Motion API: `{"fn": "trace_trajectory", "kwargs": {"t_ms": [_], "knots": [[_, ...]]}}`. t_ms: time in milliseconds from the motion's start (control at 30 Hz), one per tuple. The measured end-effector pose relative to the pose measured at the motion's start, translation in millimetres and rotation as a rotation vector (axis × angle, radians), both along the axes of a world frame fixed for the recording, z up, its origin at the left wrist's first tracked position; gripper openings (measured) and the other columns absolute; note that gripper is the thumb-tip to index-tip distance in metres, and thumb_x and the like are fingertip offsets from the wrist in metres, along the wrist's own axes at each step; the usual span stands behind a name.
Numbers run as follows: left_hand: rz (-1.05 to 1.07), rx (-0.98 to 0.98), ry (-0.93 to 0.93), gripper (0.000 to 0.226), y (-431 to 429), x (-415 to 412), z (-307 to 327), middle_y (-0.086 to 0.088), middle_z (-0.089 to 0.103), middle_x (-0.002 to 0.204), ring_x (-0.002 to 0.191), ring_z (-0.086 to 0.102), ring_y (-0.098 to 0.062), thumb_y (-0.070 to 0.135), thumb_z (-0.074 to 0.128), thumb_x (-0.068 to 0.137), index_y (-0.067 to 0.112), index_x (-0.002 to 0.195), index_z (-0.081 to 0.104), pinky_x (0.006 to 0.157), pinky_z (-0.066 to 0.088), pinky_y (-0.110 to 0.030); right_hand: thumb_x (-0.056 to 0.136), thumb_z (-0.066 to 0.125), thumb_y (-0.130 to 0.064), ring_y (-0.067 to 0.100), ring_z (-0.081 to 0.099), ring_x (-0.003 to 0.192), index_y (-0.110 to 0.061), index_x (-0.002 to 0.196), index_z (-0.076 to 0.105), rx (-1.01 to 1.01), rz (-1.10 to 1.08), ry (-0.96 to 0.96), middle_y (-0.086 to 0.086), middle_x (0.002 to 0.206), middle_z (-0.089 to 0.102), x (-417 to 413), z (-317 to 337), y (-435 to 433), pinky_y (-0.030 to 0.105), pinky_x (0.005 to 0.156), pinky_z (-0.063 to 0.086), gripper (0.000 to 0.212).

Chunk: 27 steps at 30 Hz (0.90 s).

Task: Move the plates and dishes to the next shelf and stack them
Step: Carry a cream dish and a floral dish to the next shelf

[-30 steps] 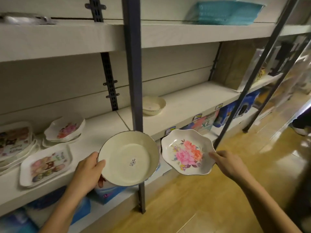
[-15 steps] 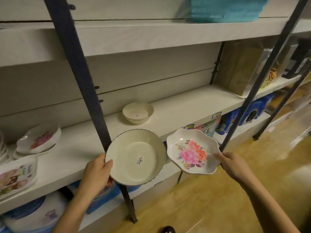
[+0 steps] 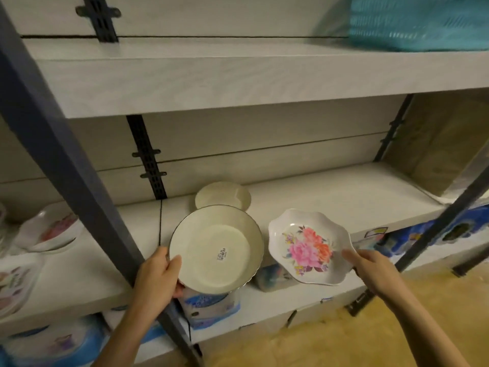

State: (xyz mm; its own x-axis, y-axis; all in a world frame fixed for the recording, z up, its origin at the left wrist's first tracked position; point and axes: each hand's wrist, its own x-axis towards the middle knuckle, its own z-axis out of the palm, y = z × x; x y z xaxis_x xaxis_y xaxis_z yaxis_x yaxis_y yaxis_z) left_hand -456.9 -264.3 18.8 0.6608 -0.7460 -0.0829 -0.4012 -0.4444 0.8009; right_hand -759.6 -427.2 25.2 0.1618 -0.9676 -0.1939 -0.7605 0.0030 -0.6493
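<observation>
A round cream dark-rimmed dish [image 3: 215,247] is gripped at eight o'clock by the left hand [image 3: 156,282], and a white scalloped floral dish [image 3: 309,247] at four o'clock by the right hand [image 3: 370,271], both before the pale shelf [image 3: 344,192]. Placement seems due: careful nesting is called for onto the small cream bowl [image 3: 223,194] at twelve o'clock.

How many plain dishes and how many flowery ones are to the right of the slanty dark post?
Plain cream: 2, the round dish in the left hand and the bowl on the shelf.
Flowery: 1, the scalloped dish in the right hand.
Total: 3
</observation>
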Motion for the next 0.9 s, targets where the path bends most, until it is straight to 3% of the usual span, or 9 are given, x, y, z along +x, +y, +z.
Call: {"fn": "trace_trajectory", "kwargs": {"t_ms": [100, 267, 367, 567, 733, 900], "knots": [[0.081, -0.018, 0.042, 0.007, -23.4, 0.4, -5.8, -0.003, 0.059, 0.078, 0.066, 0.063, -0.013, 0.014, 0.045, 0.094, 0.014, 0.088, 0.049, 0.046, 0.056, -0.022, 0.094, 0.045, -0.035, 0.026, 0.058, 0.090, -0.007, 0.103, 0.070, 0.036, 0.060, 0.001, 0.006, 0.092, 0.061, 4.9, 0.8, -32.1, 0.040, 0.086, 0.046, 0.038], [0.200, -0.025, -0.014, 0.013, -67.8, 9.3, -19.3, -0.009, 0.062, 0.061, 0.036, 0.058, -0.008, 0.013, 0.045, 0.093, 0.011, 0.082, 0.049, 0.035, 0.045, -0.010, 0.094, 0.044, -0.033, 0.031, 0.061, 0.092, -0.006, 0.092, 0.071, 0.073, 0.194, 0.053, 0.015, 0.101, 0.069, 16.2, -1.8, -89.6, 0.042, 0.085, 0.047, 0.038], [0.254, -0.045, -0.007, 0.017, -95.4, 16.8, -23.6, -0.011, 0.062, 0.057, 0.038, 0.059, -0.013, 0.014, 0.046, 0.093, 0.010, 0.077, 0.047, 0.034, 0.045, -0.013, 0.094, 0.044, -0.033, 0.032, 0.060, 0.094, -0.007, 0.090, 0.071, 0.055, 0.239, 0.087, 0.016, 0.103, 0.069, 20.5, -4.2, -119.1, 0.040, 0.084, 0.046, 0.038], [0.370, -0.033, 0.025, 0.012, -151.6, 31.6, -34.7, -0.010, 0.059, 0.052, 0.028, 0.052, -0.006, 0.010, 0.045, 0.091, 0.000, 0.087, 0.050, 0.029, 0.042, -0.015, 0.094, 0.044, -0.034, 0.029, 0.054, 0.078, -0.022, 0.058, 0.056, 0.051, 0.318, 0.068, 0.002, 0.070, 0.060, 24.8, -6.9, -162.0, 0.033, 0.063, 0.037, 0.040], [0.465, 0.007, 0.099, 0.009, -178.4, 44.4, -48.6, -0.013, 0.057, 0.050, 0.021, 0.050, -0.009, 0.007, 0.043, 0.089, -0.001, 0.089, 0.048, 0.026, 0.041, -0.016, 0.094, 0.045, -0.035, 0.017, 0.048, 0.061, -0.023, 0.051, 0.050, 0.063, 0.365, 0.070, -0.002, 0.060, 0.053, 27.6, -18.6, -189.1, 0.030, 0.058, 0.035, 0.045], [0.446, 0.076, 0.050, 0.011, -191.4, 49.3, -56.5, -0.010, 0.057, 0.050, 0.019, 0.047, -0.007, 0.010, 0.049, 0.089, 0.000, 0.086, 0.046, 0.027, 0.042, -0.018, 0.094, 0.044, -0.036, 0.020, 0.048, 0.063, -0.024, 0.050, 0.050, 0.050, 0.391, 0.086, -0.003, 0.061, 0.054, 29.4, -27.0, -206.6, 0.030, 0.059, 0.036, 0.046]]}}
